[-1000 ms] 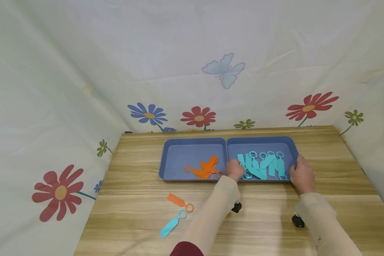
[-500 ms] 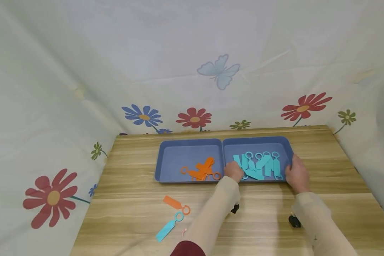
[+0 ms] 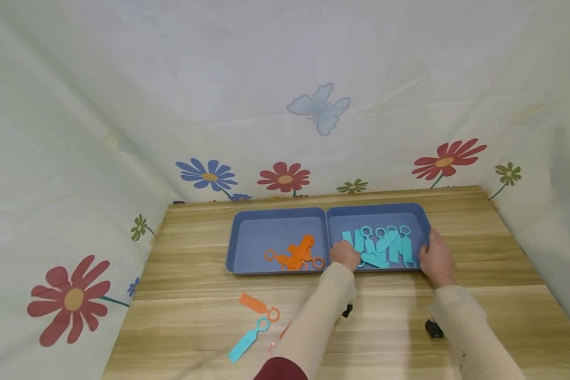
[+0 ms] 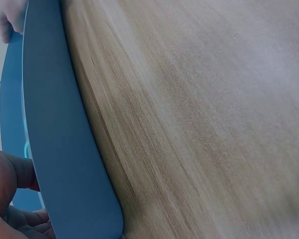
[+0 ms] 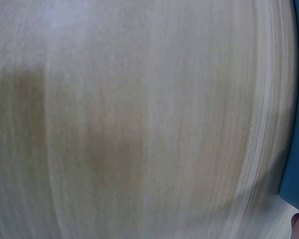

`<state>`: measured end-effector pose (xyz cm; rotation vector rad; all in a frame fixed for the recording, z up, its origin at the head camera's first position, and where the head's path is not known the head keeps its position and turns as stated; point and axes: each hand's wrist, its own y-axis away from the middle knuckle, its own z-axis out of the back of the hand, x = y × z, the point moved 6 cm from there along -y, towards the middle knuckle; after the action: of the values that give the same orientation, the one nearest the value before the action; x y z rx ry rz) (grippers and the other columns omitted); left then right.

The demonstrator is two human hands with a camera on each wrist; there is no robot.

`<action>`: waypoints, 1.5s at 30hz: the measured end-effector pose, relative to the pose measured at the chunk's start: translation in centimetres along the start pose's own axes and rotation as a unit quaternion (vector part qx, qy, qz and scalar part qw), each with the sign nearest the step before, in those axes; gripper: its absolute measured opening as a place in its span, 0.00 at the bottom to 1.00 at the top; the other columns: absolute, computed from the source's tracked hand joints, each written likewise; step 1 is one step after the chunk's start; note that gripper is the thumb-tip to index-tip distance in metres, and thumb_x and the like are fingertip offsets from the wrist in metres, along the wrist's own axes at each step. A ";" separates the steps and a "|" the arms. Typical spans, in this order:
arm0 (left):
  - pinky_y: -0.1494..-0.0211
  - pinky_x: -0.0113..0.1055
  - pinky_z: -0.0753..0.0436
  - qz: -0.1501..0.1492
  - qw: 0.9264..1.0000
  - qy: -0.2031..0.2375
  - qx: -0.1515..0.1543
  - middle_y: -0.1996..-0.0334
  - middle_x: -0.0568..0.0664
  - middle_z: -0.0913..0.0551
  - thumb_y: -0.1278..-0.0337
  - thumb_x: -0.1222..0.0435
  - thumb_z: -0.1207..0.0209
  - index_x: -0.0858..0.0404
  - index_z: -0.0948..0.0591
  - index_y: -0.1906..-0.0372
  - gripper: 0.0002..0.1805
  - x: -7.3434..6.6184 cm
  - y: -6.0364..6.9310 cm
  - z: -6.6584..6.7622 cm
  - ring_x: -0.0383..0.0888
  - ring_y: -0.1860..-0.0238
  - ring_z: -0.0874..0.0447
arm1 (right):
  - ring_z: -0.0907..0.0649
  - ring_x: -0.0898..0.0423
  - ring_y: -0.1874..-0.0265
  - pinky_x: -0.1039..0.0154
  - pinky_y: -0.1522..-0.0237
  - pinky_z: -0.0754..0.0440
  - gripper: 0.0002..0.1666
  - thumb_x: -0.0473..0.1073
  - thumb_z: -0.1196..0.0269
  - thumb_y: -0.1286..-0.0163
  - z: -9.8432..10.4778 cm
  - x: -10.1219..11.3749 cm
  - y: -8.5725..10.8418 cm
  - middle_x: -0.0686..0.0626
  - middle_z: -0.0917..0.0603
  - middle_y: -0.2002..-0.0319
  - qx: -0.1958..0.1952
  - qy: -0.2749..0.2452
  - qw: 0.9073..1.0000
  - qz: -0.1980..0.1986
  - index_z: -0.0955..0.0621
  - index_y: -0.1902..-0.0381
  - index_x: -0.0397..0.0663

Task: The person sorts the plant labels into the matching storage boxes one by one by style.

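Observation:
Two blue trays stand side by side on the wood-grain table. The right tray (image 3: 375, 210) holds several turquoise tags with ring ends (image 3: 382, 248). My left hand (image 3: 345, 255) grips this tray at its front left corner; in the left wrist view the thumb (image 4: 25, 174) and curled fingers lie at the tray wall (image 4: 65, 124). My right hand (image 3: 438, 259) holds the tray's front right corner, its thumb at the rim and its fingers outside. Several orange ring-ended tags (image 3: 296, 256) lie in the left tray (image 3: 252, 232).
In front of the left tray lie a loose orange tag (image 3: 254, 303) and a loose turquoise tag (image 3: 244, 345). A pinkish ring (image 3: 272, 348) shows partly beside my left sleeve (image 3: 315, 316). A flower-printed cloth (image 3: 247, 105) hangs behind the table.
The head view has shifted slightly, so everything sits a little further left. Both hands keep their places on the right tray. A pinkish ring has come into view beside the left sleeve.

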<state>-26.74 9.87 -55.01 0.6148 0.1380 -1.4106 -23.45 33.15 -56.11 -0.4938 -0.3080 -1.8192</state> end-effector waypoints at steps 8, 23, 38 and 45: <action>0.86 0.32 0.34 -0.014 1.000 0.012 0.011 0.91 0.46 0.31 0.53 0.63 0.44 0.57 0.32 0.93 0.19 0.3 0.3 0.1 0.41 0.87 0.33 | 0.41 0.33 0.40 0.42 0.39 0.44 0.32 0.36 0.59 0.36 -0.1 0.0 0.2 0.26 0.43 0.39 -0.010 -0.005 1.000 0.006 0.49 0.37 0.24; 0.77 0.27 0.31 -0.234 0.967 0.022 0.094 0.68 0.47 0.20 0.44 0.63 0.53 0.61 0.30 0.44 0.21 0.2 0.9 2.7 0.38 0.85 0.31 | 0.43 0.33 0.39 0.42 0.39 0.45 0.33 0.38 0.61 0.35 -0.2 -0.1 0.0 0.27 0.45 0.38 0.007 -0.006 1.000 -0.007 0.51 0.36 0.25; 0.35 0.39 0.36 -0.519 0.812 -0.257 -0.075 0.36 0.53 0.38 0.42 0.60 0.52 0.62 0.39 0.36 0.28 7.0 5.7 5.5 0.47 0.35 0.40 | 0.43 0.32 0.40 0.42 0.39 0.46 0.33 0.38 0.62 0.35 -0.2 0.0 0.3 0.27 0.46 0.38 0.015 -0.008 1.000 -0.005 0.53 0.36 0.25; 0.34 0.44 0.39 -0.559 0.765 -0.312 -0.072 0.33 0.53 0.44 0.44 0.56 0.52 0.62 0.43 0.34 0.33 11.3 7.6 5.4 0.48 0.33 0.47 | 0.43 0.32 0.40 0.41 0.39 0.45 0.33 0.38 0.61 0.35 -0.3 0.0 0.2 0.26 0.45 0.38 0.008 -0.003 1.000 -0.001 0.53 0.36 0.25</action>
<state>-18.89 -2.40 -53.05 -0.1999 0.0697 -2.6676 -23.27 32.99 -56.39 -0.4875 -0.3266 -1.8162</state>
